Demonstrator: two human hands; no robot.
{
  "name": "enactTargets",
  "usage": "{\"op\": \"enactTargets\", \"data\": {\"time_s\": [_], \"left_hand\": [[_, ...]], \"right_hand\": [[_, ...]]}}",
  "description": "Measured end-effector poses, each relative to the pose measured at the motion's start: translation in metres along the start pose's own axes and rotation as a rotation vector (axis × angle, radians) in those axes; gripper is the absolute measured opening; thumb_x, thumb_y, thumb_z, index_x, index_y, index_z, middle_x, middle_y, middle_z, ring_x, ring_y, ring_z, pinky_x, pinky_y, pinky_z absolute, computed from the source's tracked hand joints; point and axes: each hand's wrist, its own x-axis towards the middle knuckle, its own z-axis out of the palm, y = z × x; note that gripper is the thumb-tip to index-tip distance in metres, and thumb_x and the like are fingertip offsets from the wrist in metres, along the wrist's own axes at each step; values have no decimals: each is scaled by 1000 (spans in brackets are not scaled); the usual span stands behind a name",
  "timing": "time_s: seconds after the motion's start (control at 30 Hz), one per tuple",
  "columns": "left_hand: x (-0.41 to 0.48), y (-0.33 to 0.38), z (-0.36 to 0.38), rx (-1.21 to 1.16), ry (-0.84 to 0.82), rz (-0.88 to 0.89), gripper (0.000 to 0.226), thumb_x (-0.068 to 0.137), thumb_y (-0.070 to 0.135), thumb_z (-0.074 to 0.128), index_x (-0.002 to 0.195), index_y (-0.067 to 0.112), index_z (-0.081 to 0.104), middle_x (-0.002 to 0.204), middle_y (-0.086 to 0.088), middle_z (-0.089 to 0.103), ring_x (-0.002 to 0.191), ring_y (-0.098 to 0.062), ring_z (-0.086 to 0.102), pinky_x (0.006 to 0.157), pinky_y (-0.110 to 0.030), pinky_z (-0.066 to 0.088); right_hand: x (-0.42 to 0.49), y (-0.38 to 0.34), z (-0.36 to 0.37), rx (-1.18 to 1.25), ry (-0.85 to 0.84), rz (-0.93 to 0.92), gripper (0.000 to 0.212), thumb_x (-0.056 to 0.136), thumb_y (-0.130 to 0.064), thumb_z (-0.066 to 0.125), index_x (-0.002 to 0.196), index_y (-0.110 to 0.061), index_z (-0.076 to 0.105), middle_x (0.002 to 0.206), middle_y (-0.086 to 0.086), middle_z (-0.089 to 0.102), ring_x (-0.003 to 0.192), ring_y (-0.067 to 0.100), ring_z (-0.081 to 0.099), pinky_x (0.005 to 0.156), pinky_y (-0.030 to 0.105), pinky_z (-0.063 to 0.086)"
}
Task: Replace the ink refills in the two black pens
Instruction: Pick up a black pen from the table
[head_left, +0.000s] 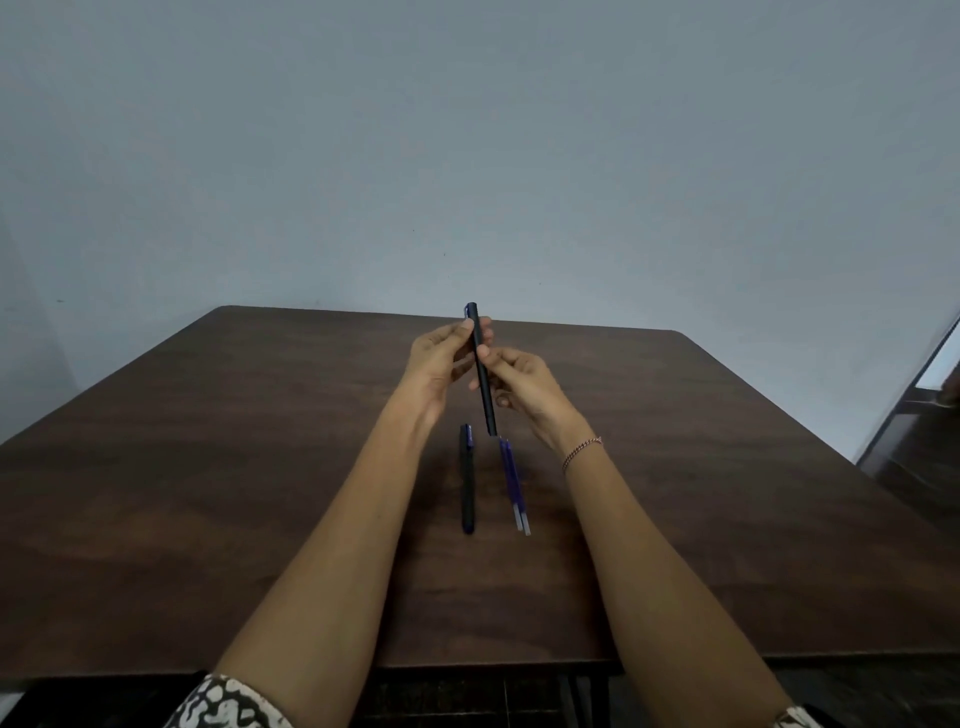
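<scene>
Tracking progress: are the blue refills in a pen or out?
Out: both refills lie bare on the table, beside the unheld pen.

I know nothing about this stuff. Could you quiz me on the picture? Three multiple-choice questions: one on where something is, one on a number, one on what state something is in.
1. Where do the blue refills lie, relative to the resting pen on the table?
A. On its right
B. On its left
C. Across it

2. How many black pens are in view?
A. One
B. Two
C. Three

3. The raised pen is:
A. Lying flat
B. Held by the left hand and right hand
C. Held by one hand only

Answers:
1 A, as the refills lie just right of the resting pen.
2 B, as one pen is raised and one rests.
3 B, as fingers of both hands grip it.
</scene>
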Motion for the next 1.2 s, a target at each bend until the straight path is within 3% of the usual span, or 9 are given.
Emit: {"op": "enactTargets", "data": {"time_s": [0.07, 0.2, 0.3, 0.47, 0.57, 0.7, 0.93, 1.1, 1.2], "left_hand": [[-2, 3, 0, -32, 5, -4, 21, 96, 20, 49, 99, 11, 68, 82, 1, 74, 87, -15, 67, 71, -24, 52], [-8, 8, 9, -37, -55, -28, 30, 101, 25, 36, 101, 14, 64, 83, 0, 74, 78, -14, 69, 48, -22, 46], [-10, 9, 15, -10, -71, -32, 31, 102, 24, 32, 98, 15, 61, 82, 0, 72, 71, -13, 68, 51, -29, 42], [-11, 10, 17, -20, -4, -22, 27, 102, 20, 31, 85, 15, 52, 48, 8, 56, 77, -9, 66, 34, -18, 36], [-11, 8, 19, -64, -4, -8, 27, 102, 21, 30, 84, 14, 48, 46, 7, 49, 74, -10, 63, 33, -18, 39], [-11, 9, 20, -42, -7, 20, 25, 103, 21, 29, 86, 14, 46, 61, -4, 41, 69, -14, 57, 32, -17, 37], [-12, 11, 19, -32, 9, 40, 25, 102, 20, 31, 83, 14, 46, 40, 10, 42, 67, -9, 59, 30, -15, 34], [-13, 12, 18, -70, 37, 34, 27, 102, 20, 31, 82, 13, 46, 40, 9, 40, 62, -6, 62, 30, -14, 34], [-12, 11, 18, -30, 61, 44, 27, 102, 21, 32, 82, 14, 48, 50, 4, 46, 64, -9, 62, 32, -15, 35]], "right_hand": [[0, 0, 2, -35, -36, -11, 21, 94, -30, 55, 91, -12, 67, 68, 2, 67, 50, 4, 45, 44, 14, 30], [1, 0, 5, -24, -10, -23, 24, 95, -27, 55, 97, -6, 66, 69, 6, 63, 48, 4, 43, 42, 13, 30], [3, 1, 6, -19, 8, -38, 21, 94, -26, 57, 91, -7, 66, 68, 7, 63, 49, 6, 45, 43, 14, 34], [6, 4, 13, -10, -19, -58, 15, 95, -23, 56, 93, -13, 66, 66, 4, 63, 46, 3, 47, 42, 14, 38], [8, 6, 16, -31, -4, -64, 15, 95, -22, 56, 96, -12, 67, 66, 3, 63, 46, 2, 48, 43, 14, 40], [10, 6, 16, -81, 23, -88, 16, 95, -22, 56, 91, -11, 67, 61, -1, 63, 44, 2, 50, 44, 14, 43], [8, 5, 21, -107, 26, -98, 16, 95, -18, 54, 95, -7, 65, 47, -9, 62, 41, 1, 53, 45, 12, 45], [8, 3, 25, -122, 34, -108, 14, 95, -16, 54, 88, -13, 66, 48, -9, 62, 43, 2, 55, 46, 13, 46], [7, 0, 23, -138, 19, -92, 17, 96, -19, 53, 87, -12, 65, 51, -8, 61, 44, 3, 52, 45, 15, 44]]}}
